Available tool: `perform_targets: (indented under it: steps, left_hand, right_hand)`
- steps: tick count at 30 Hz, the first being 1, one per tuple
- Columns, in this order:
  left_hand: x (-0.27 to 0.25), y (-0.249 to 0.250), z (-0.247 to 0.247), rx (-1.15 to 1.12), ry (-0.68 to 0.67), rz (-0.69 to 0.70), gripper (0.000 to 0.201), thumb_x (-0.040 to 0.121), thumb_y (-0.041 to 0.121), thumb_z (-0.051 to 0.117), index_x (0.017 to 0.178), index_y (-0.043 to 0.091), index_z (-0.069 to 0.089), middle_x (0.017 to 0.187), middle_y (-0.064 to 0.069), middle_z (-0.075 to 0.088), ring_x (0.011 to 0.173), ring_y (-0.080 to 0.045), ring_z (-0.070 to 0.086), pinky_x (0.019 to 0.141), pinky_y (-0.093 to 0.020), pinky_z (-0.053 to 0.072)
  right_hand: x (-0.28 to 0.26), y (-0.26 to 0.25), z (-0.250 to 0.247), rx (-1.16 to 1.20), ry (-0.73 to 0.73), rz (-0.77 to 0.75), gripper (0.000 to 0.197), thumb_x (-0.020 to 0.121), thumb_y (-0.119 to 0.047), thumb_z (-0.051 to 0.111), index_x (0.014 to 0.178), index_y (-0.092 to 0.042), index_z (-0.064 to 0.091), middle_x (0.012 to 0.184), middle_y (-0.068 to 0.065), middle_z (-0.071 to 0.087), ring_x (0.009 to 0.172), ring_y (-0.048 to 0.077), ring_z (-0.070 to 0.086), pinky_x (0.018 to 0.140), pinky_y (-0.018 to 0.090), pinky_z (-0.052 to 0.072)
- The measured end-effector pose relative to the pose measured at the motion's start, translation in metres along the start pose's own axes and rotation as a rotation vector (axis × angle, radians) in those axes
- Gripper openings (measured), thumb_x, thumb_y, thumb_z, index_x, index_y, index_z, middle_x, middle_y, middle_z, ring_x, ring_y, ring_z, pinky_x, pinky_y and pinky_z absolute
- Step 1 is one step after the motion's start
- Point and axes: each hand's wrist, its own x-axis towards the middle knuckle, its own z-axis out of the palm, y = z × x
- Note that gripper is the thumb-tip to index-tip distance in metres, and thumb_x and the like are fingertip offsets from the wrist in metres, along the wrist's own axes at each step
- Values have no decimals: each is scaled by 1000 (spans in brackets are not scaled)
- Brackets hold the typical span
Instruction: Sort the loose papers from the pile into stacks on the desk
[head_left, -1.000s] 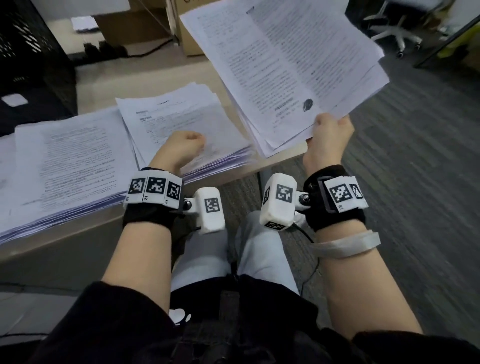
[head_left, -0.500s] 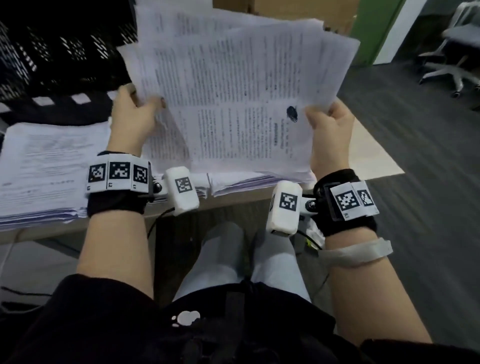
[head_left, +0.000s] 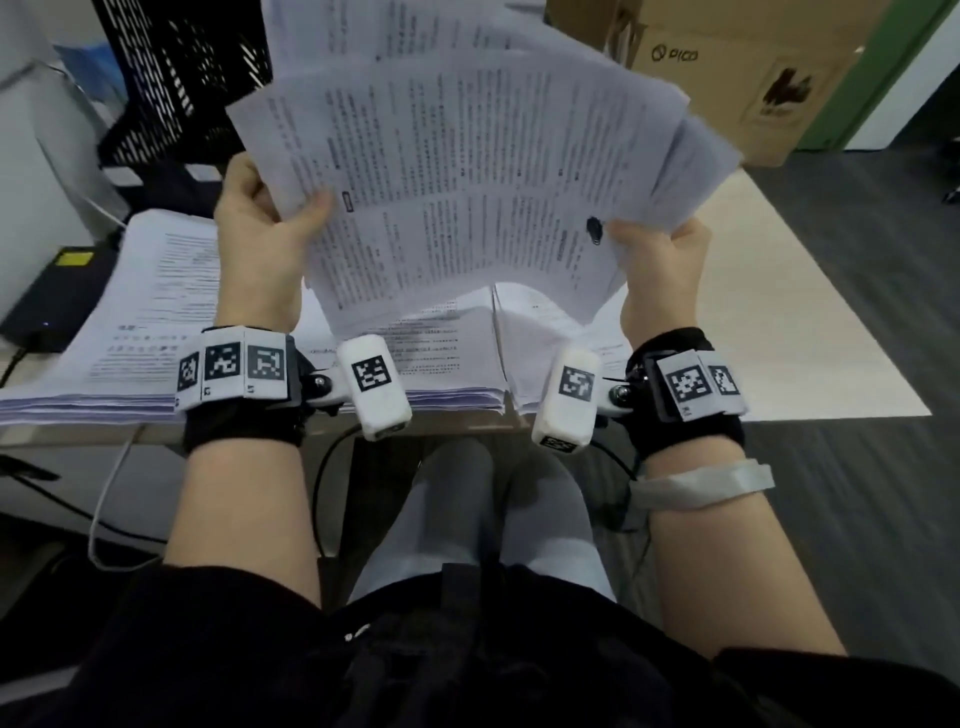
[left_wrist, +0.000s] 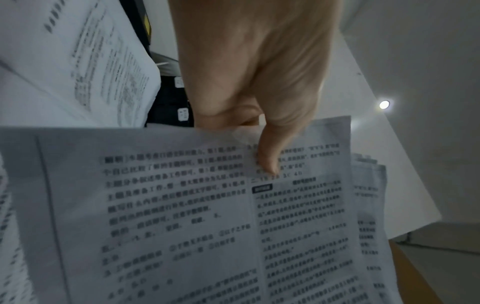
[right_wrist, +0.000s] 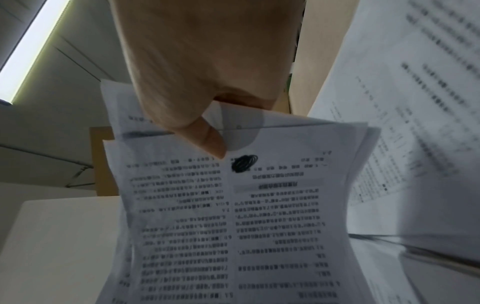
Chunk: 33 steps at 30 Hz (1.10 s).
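Observation:
I hold a fanned bundle of printed papers (head_left: 467, 171) upright above the desk with both hands. My left hand (head_left: 265, 228) pinches its left edge, thumb on the front sheet; the left wrist view shows that thumb (left_wrist: 269, 156) pressed on the printed papers (left_wrist: 182, 216). My right hand (head_left: 657, 260) pinches the right lower corner beside a black scribble (head_left: 595, 228); the right wrist view shows the thumb (right_wrist: 210, 139) by that scribble (right_wrist: 244, 162). Under the bundle lie a wide paper stack (head_left: 156, 322) at left and a smaller stack (head_left: 545, 332) at right.
The pale desk (head_left: 779, 322) runs right of the stacks to its edge. A black mesh crate (head_left: 182, 78) stands at the back left, a cardboard box (head_left: 737, 67) at the back right. A dark device (head_left: 57, 291) sits at far left. Cables hang under the desk.
A second ago my right hand alone held the bundle off to the right while my left fist lay on the desk stack. The left hand then rose and took the bundle's left edge, now centred.

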Motion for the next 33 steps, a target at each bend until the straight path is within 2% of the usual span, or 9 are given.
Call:
perform_targets:
  steps: [4,8,11,15,18,22,25,30,33]
  left_hand:
    - [14,12,-2,-25,-34,-1,20,84,4,63,97,16,55,93,13,72,101,-12,66,89,-31,53]
    - [19,13,-2,-47,20,-5,17,85,8,65,97,15,54,93,11,71,96,-9,66,87,-28,53]
    - [16,9,4,4,74,-64,35,83,14,71,105,15,43,102,5,61,93,-4,63,81,-21,55]
    - [13,4,10,43,67,-114,52,77,10,76,116,10,42,109,-1,60,101,-10,63,82,-22,55]
    - [13,-1,3,72,152,-135,58,75,3,75,117,18,38,103,4,59,96,-5,62,77,-20,55]
    - [5,-10,-1,127,49,-267,24,82,7,69,96,21,55,99,7,65,96,-9,64,88,-33,54]
    - [1,-11,-1,120,28,-238,13,88,10,64,85,23,64,93,9,69,87,-7,67,83,-30,54]
    - [2,-6,2,30,78,-129,6,92,16,59,98,17,59,87,14,69,80,3,66,73,-16,53]
    - [-5,-16,4,17,48,-215,40,91,23,61,124,4,49,112,1,66,101,-5,65,87,-23,54]
  right_hand:
    - [12,-7,14,-27,37,-2,16,56,0,55,56,-13,47,54,-5,47,57,10,46,56,20,38]
    - [17,-7,18,-17,27,14,16,56,1,56,57,-14,52,52,-9,54,53,7,52,54,20,43]
    - [12,4,18,-126,-68,62,12,59,-2,58,64,-13,58,58,-6,60,59,11,57,55,20,45]
    - [7,13,21,-179,-130,111,8,63,-5,57,68,-10,55,73,9,53,72,21,48,62,29,40]
    - [8,18,18,-181,-125,125,8,63,-5,54,64,-7,46,64,6,42,59,17,40,54,22,34]
    - [8,25,14,-213,-110,150,22,72,0,57,60,-11,42,57,-1,42,53,9,40,49,15,34]
    - [9,25,16,-193,-113,130,39,85,11,53,58,-16,46,46,-18,48,47,-2,46,48,11,37]
    - [14,20,12,-142,-92,130,32,81,4,59,59,-13,44,47,-15,45,48,5,42,49,16,37]
    - [9,28,12,-186,-181,225,4,70,-10,62,70,-12,58,70,-1,59,71,17,56,63,25,48]
